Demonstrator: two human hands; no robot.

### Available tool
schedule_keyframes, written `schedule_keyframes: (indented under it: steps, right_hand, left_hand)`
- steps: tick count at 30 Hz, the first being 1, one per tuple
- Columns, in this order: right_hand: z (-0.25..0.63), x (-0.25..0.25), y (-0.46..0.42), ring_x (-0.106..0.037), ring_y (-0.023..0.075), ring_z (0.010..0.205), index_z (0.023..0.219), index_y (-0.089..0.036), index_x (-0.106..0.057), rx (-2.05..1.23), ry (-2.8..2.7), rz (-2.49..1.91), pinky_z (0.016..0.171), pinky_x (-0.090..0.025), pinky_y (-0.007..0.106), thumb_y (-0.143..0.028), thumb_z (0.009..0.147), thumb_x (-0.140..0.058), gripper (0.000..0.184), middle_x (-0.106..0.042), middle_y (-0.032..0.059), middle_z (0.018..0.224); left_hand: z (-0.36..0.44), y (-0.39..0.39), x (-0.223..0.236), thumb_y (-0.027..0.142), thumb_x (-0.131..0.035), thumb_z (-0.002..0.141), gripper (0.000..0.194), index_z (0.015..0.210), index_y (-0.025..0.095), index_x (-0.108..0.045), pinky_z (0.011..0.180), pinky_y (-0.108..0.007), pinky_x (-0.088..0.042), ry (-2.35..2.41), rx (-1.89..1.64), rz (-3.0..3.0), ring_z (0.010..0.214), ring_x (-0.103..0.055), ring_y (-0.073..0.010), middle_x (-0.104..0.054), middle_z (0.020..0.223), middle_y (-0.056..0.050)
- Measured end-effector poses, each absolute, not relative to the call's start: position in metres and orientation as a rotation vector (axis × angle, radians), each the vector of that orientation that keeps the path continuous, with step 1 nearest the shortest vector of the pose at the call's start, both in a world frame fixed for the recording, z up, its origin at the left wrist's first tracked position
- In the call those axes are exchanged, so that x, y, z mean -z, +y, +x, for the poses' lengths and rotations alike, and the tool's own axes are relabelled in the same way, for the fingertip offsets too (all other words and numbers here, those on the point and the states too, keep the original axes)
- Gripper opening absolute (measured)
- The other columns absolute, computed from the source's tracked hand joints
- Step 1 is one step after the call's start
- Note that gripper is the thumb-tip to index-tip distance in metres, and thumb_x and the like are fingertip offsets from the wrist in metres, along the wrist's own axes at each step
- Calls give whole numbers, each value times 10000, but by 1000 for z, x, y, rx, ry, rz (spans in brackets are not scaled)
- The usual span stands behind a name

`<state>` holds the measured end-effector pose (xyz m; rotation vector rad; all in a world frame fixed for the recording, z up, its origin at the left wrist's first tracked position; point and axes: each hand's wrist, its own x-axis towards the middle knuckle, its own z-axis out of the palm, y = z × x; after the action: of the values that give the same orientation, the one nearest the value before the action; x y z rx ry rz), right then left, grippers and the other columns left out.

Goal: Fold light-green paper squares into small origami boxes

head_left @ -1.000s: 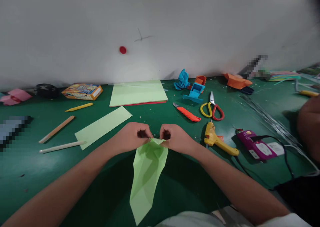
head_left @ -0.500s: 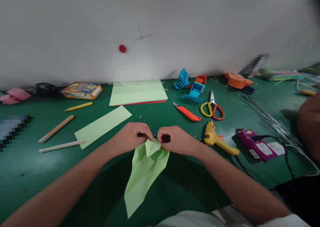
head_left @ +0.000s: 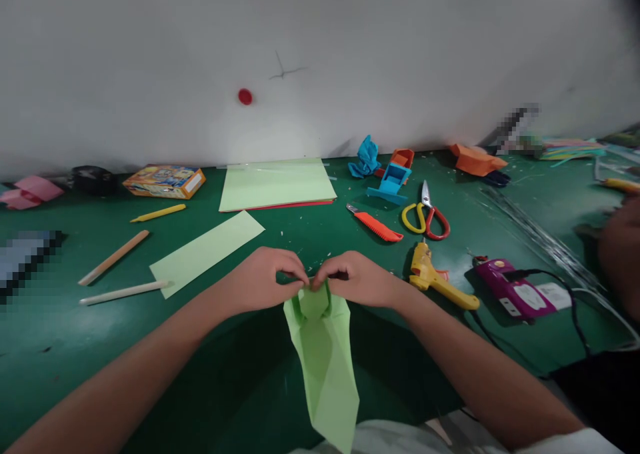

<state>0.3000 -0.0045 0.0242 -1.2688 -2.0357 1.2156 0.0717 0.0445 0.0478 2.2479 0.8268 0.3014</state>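
A sheet of light green paper [head_left: 330, 367], folded and creased, hangs down between my two hands toward my lap. My left hand [head_left: 267, 277] pinches its top edge between thumb and fingertips. Close beside it, my right hand [head_left: 357, 279] pinches the same edge, the fingertips of both hands nearly meeting. Below the fingers the top of the paper curls inward into a pocket shape. Beyond my left hand lies a flat strip of light green paper [head_left: 207, 254], with the tip of a white stick [head_left: 125, 293] resting on its corner.
On the right lie an orange utility knife [head_left: 375, 224], scissors [head_left: 425, 214], a yellow glue gun [head_left: 440, 282] and a purple power strip [head_left: 520, 289] with cables. Stacked green sheets [head_left: 277, 184] sit by the wall. Another person's hand [head_left: 620, 254] shows at the right edge.
The hanging end of the green paper has swung right and toward me. Its folded top flap now curls inward beneath my fingers, and my fingertips have come closer together.
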Motion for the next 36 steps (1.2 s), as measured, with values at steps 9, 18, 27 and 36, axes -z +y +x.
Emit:
schedule_keyframes:
  steps: [9,18,27,36]
  right_hand:
    - [295,-37,-11,-633,142,735,962,-219,-694,-1133,-2068,-1298,646,-416,232,-113,780,-640,218,-728,-28,837]
    - [282,-49,-3,-485,151,577,682,-213,-677,-749,-2489,-1432,557,-238,309,-160,793,-673,124,-610,1,610]
    - [266,-46,3,-628,198,723,829,-192,-697,-360,-2696,-1508,563,-226,310,-189,898,-566,149,-712,69,785]
    - [251,-55,0,-662,203,759,902,-216,-689,-315,-2699,-1613,533,-261,297,-223,861,-577,120,-736,50,859]
  left_hand:
    - [83,29,-53,187,-617,786,55,796,234,-643,662,-249,-442,1033,-215,2279,765,-663,-168,-712,804,35]
    - [83,23,-58,151,-604,771,82,774,234,-607,635,-251,-401,1032,-223,2318,756,-653,-167,-698,787,41]
    - [76,34,-63,241,-587,864,47,856,225,-630,636,-267,-431,1159,105,2523,797,-681,-200,-722,847,-6]
    - [87,25,-68,262,-625,873,139,862,183,-739,684,-388,-484,1363,486,2644,862,-716,-362,-741,890,-142]
